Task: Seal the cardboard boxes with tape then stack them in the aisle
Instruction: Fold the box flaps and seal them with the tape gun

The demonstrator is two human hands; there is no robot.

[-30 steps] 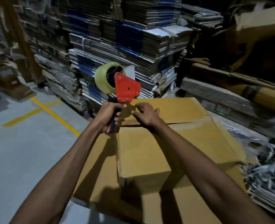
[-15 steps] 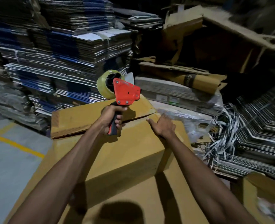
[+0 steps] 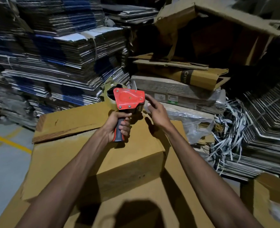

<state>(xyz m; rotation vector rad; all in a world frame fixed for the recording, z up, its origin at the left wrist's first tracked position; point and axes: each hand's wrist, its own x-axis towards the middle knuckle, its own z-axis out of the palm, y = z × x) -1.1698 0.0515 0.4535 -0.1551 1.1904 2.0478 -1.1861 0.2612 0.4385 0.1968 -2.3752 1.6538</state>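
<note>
One tape dispenser point(image 3: 129, 100), handle gripped in my left hand point(image 3: 118, 125); right hand point(image 3: 155, 111) open beside it, fingertips blurred; tape roll point(image 3: 108, 94) mostly hidden behind; cardboard box point(image 3: 93, 155) beneath.

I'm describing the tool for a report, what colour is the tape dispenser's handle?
The tape dispenser handle is dark grey with red trim, under a red body, gripped by the left hand; head view.

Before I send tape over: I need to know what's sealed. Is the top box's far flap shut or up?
Up. The far flap stands raised off the top box, with a dark gap beneath it and no tape visible.
</note>
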